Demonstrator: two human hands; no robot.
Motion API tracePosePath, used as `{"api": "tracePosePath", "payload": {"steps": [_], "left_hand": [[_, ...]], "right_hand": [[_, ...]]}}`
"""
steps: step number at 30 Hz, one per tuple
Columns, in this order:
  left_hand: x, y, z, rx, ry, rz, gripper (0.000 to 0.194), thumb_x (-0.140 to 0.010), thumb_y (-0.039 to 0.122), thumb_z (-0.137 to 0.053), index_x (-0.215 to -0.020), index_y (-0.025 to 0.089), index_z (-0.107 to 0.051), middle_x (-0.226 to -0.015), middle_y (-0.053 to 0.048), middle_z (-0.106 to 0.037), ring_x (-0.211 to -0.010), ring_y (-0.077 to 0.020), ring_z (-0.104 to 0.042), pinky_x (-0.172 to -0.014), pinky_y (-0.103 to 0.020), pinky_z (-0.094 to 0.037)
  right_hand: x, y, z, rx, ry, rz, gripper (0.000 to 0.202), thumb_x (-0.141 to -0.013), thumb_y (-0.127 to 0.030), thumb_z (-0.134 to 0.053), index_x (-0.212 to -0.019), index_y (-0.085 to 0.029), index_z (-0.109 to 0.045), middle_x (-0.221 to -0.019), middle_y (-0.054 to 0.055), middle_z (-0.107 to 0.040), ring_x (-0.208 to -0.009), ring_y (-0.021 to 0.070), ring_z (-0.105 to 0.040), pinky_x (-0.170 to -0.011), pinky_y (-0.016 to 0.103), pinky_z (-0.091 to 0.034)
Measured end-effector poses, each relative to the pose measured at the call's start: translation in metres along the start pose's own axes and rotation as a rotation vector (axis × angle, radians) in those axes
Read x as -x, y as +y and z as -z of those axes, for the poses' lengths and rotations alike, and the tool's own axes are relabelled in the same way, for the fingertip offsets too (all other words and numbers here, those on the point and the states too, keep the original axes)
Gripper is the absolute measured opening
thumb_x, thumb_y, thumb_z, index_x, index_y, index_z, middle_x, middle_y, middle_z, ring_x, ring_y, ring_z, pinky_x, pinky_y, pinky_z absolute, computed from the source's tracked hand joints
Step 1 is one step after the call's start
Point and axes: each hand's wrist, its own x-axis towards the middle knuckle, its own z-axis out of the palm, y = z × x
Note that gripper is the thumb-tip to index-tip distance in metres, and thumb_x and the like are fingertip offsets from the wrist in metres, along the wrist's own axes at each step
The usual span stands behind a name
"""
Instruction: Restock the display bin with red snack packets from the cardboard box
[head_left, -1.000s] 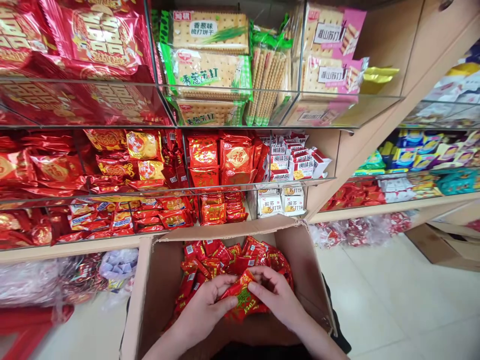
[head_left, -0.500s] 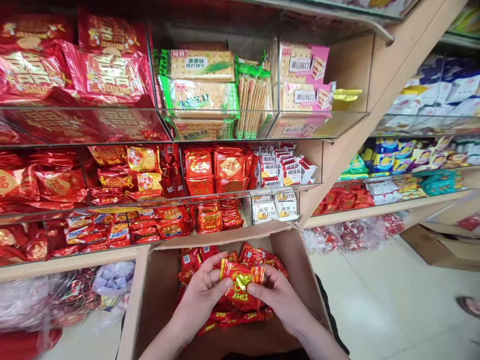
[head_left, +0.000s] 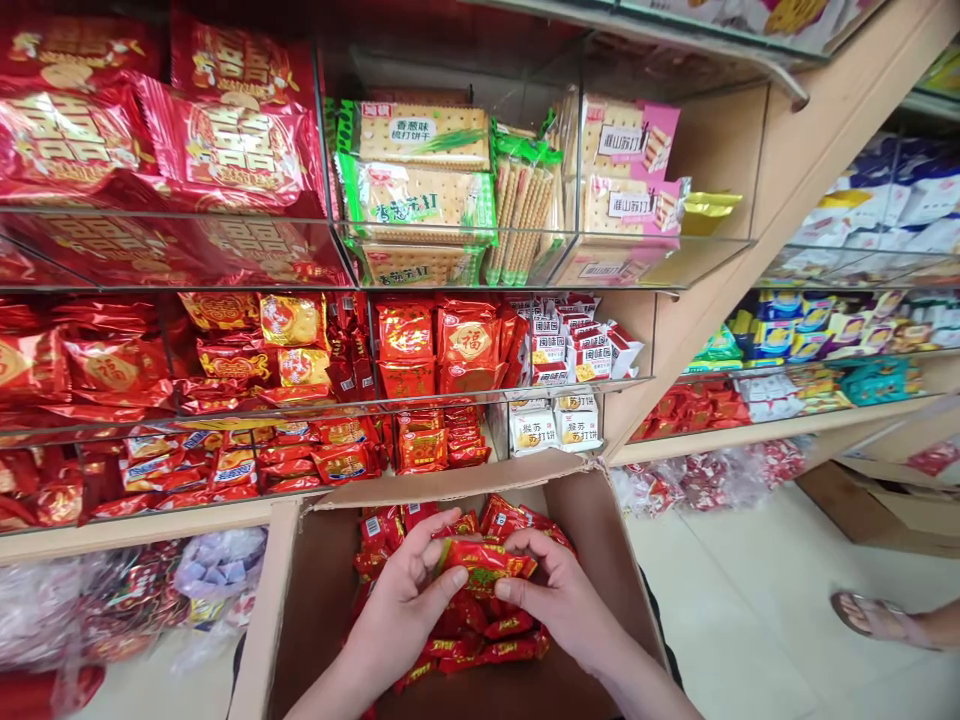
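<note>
Both my hands hold one small red packet with yellow and green print above an open cardboard box. My left hand pinches its left end, thumb in front and fingers behind. At the right end, my right hand grips it the same way. The packet is tipped, so its front looks narrow. Below and behind it, more red packets lie loose in the box.
Clear-fronted shelf bins hold red packets, green-edged crackers and white packets. Plastic bags lie under the shelf. A person's sandalled foot stands at the right, near another cardboard box.
The held packet has tilted, showing less of its front. The shelves have shifted slightly right in view, and more of the person's foot shows at the right.
</note>
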Motion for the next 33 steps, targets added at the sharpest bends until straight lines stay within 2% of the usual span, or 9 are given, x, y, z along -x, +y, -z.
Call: {"api": "tracePosePath", "payload": {"steps": [3,6,11,14,16,19,22,27,33], "left_hand": [[0.000,-0.002,0.007,-0.213,0.027,-0.055,0.041,-0.077,0.028,-0.053,-0.117,0.023,-0.043,-0.111,-0.006,-0.057,-0.105,-0.0185,-0.051,-0.092,-0.035,-0.040],[0.001,0.003,0.022,-0.486,0.090,-0.162,0.035,-0.079,0.027,-0.048,-0.114,0.025,-0.047,-0.115,-0.005,-0.055,-0.104,-0.0181,-0.052,-0.091,-0.035,-0.043],[-0.006,0.030,0.078,-1.058,0.274,-0.462,0.024,-0.078,0.028,-0.048,-0.099,0.024,-0.059,-0.107,-0.004,-0.060,-0.101,-0.0195,-0.053,-0.090,-0.036,-0.041],[-0.017,0.036,0.112,-1.146,0.401,-0.337,0.029,-0.078,0.037,-0.045,-0.096,0.019,-0.059,-0.100,-0.005,-0.063,-0.094,-0.0202,-0.057,-0.082,-0.032,-0.046],[-0.024,0.032,0.123,-1.142,0.435,-0.206,0.032,-0.079,0.040,-0.041,-0.097,0.020,-0.058,-0.097,-0.003,-0.065,-0.087,-0.0188,-0.059,-0.073,-0.027,-0.048],[-0.027,0.022,0.125,-1.209,0.497,-0.150,0.030,-0.081,0.039,-0.038,-0.096,0.023,-0.059,-0.093,0.000,-0.066,-0.082,-0.0172,-0.061,-0.068,-0.024,-0.046],[-0.025,0.013,0.121,-1.308,0.558,-0.210,0.030,-0.081,0.037,-0.037,-0.095,0.022,-0.059,-0.092,-0.001,-0.066,-0.083,-0.0171,-0.061,-0.070,-0.024,-0.044],[-0.021,0.007,0.121,-1.396,0.581,-0.292,0.028,-0.083,0.034,-0.036,-0.093,0.021,-0.059,-0.087,-0.001,-0.066,-0.078,-0.0165,-0.060,-0.071,-0.026,-0.043],[-0.022,0.007,0.121,-1.404,0.575,-0.301,0.026,-0.083,0.031,-0.037,-0.094,0.021,-0.058,-0.085,-0.001,-0.066,-0.076,-0.0172,-0.059,-0.069,-0.027,-0.042]], "right_hand": [[-0.004,-0.007,-0.002,0.097,-0.005,0.049,0.014,-0.068,-0.022,-0.061,-0.080,-0.018,-0.054,-0.076,-0.002,-0.054,-0.071,0.0121,-0.050,-0.066,0.022,-0.041],[-0.004,-0.012,-0.002,0.221,0.023,0.104,0.010,-0.071,-0.023,-0.059,-0.079,-0.018,-0.054,-0.077,-0.001,-0.056,-0.074,0.0135,-0.052,-0.069,0.023,-0.042],[-0.012,-0.019,0.017,0.529,0.208,0.228,0.017,-0.075,-0.030,-0.056,-0.087,-0.019,-0.053,-0.081,0.002,-0.060,-0.074,0.0157,-0.056,-0.068,0.026,-0.045],[-0.032,-0.028,0.035,0.801,0.355,0.454,0.027,-0.077,-0.031,-0.054,-0.101,-0.020,-0.049,-0.093,0.006,-0.060,-0.080,0.0183,-0.057,-0.073,0.031,-0.046],[-0.048,-0.041,0.042,0.952,0.295,0.610,0.030,-0.079,-0.027,-0.051,-0.108,-0.020,-0.047,-0.102,0.008,-0.058,-0.085,0.0188,-0.057,-0.076,0.033,-0.045],[-0.070,-0.064,0.044,1.053,0.115,0.744,0.022,-0.081,-0.022,-0.047,-0.102,-0.021,-0.052,-0.096,0.006,-0.060,-0.085,0.0170,-0.057,-0.076,0.031,-0.046],[-0.082,-0.077,0.045,1.077,0.142,0.809,0.017,-0.081,-0.022,-0.048,-0.096,-0.021,-0.055,-0.089,0.005,-0.062,-0.082,0.0174,-0.057,-0.073,0.031,-0.045],[-0.094,-0.059,0.056,1.221,0.030,0.757,0.023,-0.082,-0.023,-0.046,-0.103,-0.021,-0.053,-0.093,0.005,-0.061,-0.085,0.0172,-0.056,-0.076,0.031,-0.045],[-0.130,-0.036,0.039,1.762,-0.058,0.357,0.028,-0.084,-0.023,-0.040,-0.109,-0.018,-0.049,-0.090,0.010,-0.056,-0.072,0.0197,-0.059,-0.062,0.029,-0.046]]}}
